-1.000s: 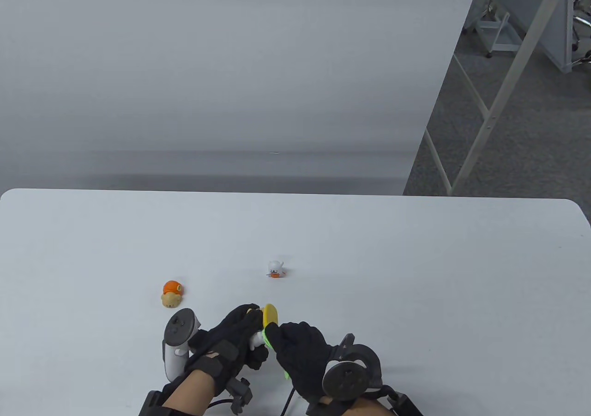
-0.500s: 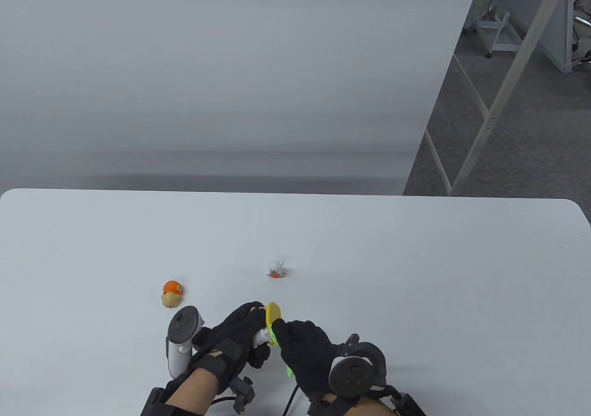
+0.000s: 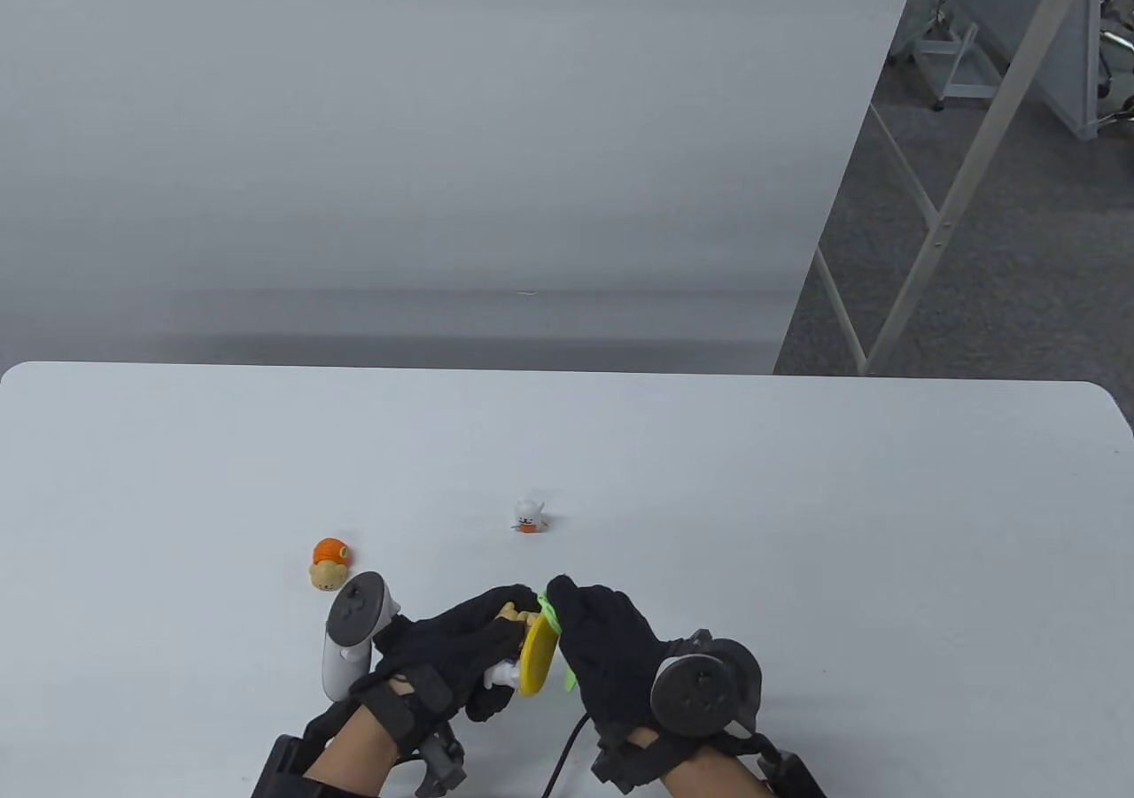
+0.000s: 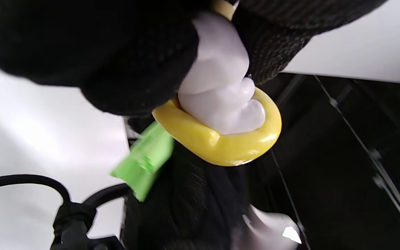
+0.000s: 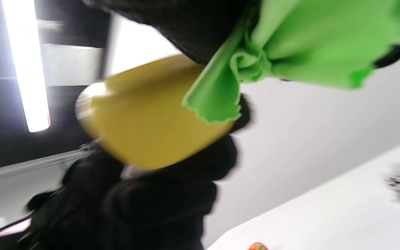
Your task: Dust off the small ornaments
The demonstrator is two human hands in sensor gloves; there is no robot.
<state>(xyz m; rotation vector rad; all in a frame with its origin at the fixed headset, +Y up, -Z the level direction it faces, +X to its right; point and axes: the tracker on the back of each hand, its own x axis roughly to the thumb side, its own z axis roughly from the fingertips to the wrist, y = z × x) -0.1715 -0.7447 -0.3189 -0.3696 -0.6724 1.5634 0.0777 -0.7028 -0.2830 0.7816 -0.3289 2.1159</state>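
Note:
My left hand (image 3: 461, 647) grips a small white figure on a yellow base (image 3: 537, 663), lifted above the table near its front edge; the base faces right. The left wrist view shows the white figure (image 4: 221, 93) and its yellow base (image 4: 221, 146) under my black fingers. My right hand (image 3: 602, 639) holds a green cloth (image 3: 553, 621) against the yellow base. In the right wrist view the cloth (image 5: 290, 45) lies over the base's underside (image 5: 144, 114). A white-and-orange figure (image 3: 528, 516) and an orange-and-tan figure (image 3: 330, 563) stand on the table.
The white table (image 3: 797, 523) ends at a far edge with a grey wall behind. A metal frame (image 3: 939, 213) stands on the floor to the right. A black cable (image 3: 563, 758) trails from my right wrist.
My left hand has tilted the figure so its yellow base now faces right and lower. My right hand has moved up and right, with the green cloth now over the base.

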